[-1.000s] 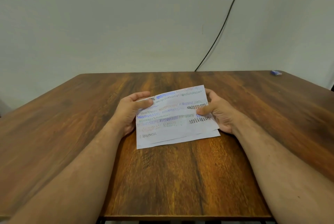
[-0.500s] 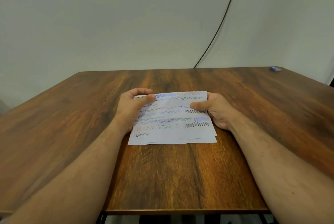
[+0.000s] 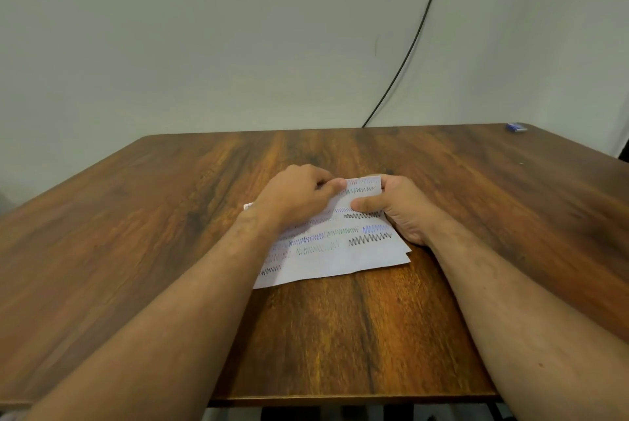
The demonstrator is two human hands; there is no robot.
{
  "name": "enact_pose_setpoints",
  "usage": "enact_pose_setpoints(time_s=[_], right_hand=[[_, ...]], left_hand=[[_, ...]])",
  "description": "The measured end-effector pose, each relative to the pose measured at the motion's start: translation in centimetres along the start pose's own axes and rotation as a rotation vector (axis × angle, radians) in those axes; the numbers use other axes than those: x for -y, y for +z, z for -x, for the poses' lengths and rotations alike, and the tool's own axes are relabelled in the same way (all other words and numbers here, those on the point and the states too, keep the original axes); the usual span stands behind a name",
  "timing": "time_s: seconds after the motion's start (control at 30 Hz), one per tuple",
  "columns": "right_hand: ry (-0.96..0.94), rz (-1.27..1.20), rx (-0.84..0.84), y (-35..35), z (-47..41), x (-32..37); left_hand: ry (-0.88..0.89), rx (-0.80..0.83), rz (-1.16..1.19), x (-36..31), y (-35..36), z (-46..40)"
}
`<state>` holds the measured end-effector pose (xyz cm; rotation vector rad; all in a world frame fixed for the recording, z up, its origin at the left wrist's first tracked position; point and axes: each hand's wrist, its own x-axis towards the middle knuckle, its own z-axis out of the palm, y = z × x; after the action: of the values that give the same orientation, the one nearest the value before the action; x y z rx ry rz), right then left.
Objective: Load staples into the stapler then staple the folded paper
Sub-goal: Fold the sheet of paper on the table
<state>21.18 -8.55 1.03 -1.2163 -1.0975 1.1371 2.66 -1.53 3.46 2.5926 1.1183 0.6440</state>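
A folded white paper [image 3: 340, 254] with rows of blue, black and red zigzag scribbles lies flat on the middle of the wooden table [image 3: 170, 216]. My left hand [image 3: 292, 196] lies over its upper left part, fingertips curled and pressing on the far folded edge. My right hand [image 3: 394, 206] grips the paper's right end, thumb on top and fingers curled round the far right corner. No stapler is in view. A small blue box [image 3: 515, 127], perhaps staples, sits at the table's far right corner.
A black cable [image 3: 415, 32] runs down the pale wall and ends behind the table's far edge. The table's near edge crosses the bottom of the view between my forearms.
My left hand has slid right along the far folded edge toward my right hand. The paper has turned slightly, its right end now lower and nearer the right hand.
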Motion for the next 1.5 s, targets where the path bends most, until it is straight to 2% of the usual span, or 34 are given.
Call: enact_pose_setpoints(time_s=[0.07, 0.17, 0.23, 0.37, 0.53, 0.7, 0.83, 1.0, 1.2, 1.5], right_hand=[[-0.008, -0.002, 0.011, -0.1, -0.1, -0.1], [-0.036, -0.039, 0.022, -0.1, -0.1, -0.2], [-0.035, -0.058, 0.022, -0.1, -0.2, -0.1], [0.007, -0.104, 0.036, -0.3, -0.2, 0.0], [0.033, -0.100, 0.060, -0.2, 0.1, 0.3], [0.077, -0.160, 0.122, -0.2, 0.5, 0.5], [0.044, -0.102, 0.057, -0.1, 0.4, 0.2], [0.045, 0.005, 0.025, -0.4, 0.2, 0.1], [0.061, 0.018, 0.030, -0.6, -0.1, 0.0], [0.036, 0.018, 0.045, -0.4, 0.2, 0.3]], left_hand=[[-0.022, -0.033, 0.028, 0.0, 0.4, -0.2], [0.041, -0.172, -0.085, 0.3, 0.5, -0.2], [0.058, -0.174, -0.060, 0.6, 0.3, -0.3], [0.001, -0.058, 0.081, 0.2, -0.3, -0.2], [-0.081, 0.203, 0.223, -0.7, -1.9, -0.2], [-0.215, 0.304, 0.395, -0.7, -2.3, -0.3], [-0.275, 0.360, 0.421, -0.6, -2.2, -0.1], [-0.267, 0.320, 0.398, -0.5, -1.7, 0.3], [-0.213, 0.161, 0.400, -0.3, -0.8, 0.8], [-0.285, 0.119, 0.425, -0.6, -0.9, 0.5]])
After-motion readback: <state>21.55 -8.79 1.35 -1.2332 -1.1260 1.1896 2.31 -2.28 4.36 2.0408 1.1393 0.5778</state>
